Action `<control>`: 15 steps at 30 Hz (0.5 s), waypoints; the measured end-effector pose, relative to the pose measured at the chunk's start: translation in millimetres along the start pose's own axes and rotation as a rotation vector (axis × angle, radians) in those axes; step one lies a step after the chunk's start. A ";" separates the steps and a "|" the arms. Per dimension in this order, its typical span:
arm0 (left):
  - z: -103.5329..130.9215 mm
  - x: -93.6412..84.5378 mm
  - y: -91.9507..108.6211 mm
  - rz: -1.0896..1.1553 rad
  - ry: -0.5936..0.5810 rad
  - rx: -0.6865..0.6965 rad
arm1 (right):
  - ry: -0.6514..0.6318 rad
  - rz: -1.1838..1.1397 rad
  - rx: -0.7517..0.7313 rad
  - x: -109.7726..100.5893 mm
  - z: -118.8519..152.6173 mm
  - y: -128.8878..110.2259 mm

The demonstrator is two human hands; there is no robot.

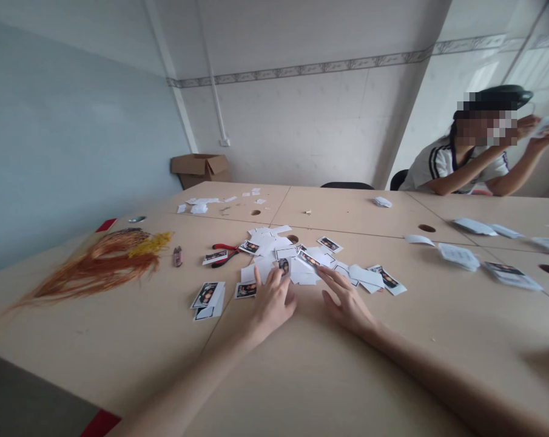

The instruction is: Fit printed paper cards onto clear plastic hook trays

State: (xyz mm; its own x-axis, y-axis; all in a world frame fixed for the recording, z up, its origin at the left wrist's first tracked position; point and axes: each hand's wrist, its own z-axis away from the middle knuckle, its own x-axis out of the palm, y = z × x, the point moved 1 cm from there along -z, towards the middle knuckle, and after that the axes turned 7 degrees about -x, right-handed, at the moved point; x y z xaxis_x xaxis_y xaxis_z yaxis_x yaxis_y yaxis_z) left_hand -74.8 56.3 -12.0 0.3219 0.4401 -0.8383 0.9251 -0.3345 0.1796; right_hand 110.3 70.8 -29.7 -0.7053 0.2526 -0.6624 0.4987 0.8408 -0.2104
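Note:
A loose heap of white paper cards (267,246) lies on the table, some face up with a dark printed picture. My left hand (274,303) rests at the near edge of the heap, fingers spread, its fingertips at a small picture card (284,267). To its right, my right hand (349,300) reaches in with fingers stretched out and thumb apart. Its fingertips touch another picture card (307,259). Neither hand is closed around anything. Just left of my left hand is a face-up card (245,290), and a small overlapping stack (207,295) lies farther left.
Red-handled pliers (226,255) lie partly under cards. Leftward are a pink cutter (178,256) and a bundle of copper-coloured strands (101,264). Card stacks (458,256) stand at right. Across the table a person (460,158) holds up papers. A cardboard box (200,169) sits behind.

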 end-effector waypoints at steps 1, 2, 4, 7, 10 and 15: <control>0.2 -1.1 1.4 0.030 -0.015 -0.002 | -0.009 0.007 -0.006 0.1 -0.2 0.0; 0.2 -2.8 3.0 0.071 -0.024 -0.013 | -0.021 0.015 -0.024 0.3 -0.4 -0.2; -0.7 -6.8 5.5 0.194 -0.029 -0.073 | -0.048 0.034 -0.077 0.9 -0.9 -0.9; -4.1 -10.4 5.5 0.517 -0.023 -0.266 | -0.100 0.064 -0.144 1.8 -1.2 -2.0; -7.9 -9.0 3.4 0.906 -0.012 -0.400 | -0.146 0.103 -0.197 3.0 -1.0 -2.6; -8.5 -6.9 4.2 1.061 0.015 -0.367 | -0.229 0.146 -0.317 3.3 -2.2 -5.8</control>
State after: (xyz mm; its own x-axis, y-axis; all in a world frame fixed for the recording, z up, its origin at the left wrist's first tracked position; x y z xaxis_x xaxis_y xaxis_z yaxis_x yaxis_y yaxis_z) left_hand -71.4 58.9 -1.1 0.9822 0.0889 -0.1652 0.1839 -0.2809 0.9420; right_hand 104.0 67.8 -29.1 -0.4906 0.2972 -0.8191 0.3801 0.9189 0.1057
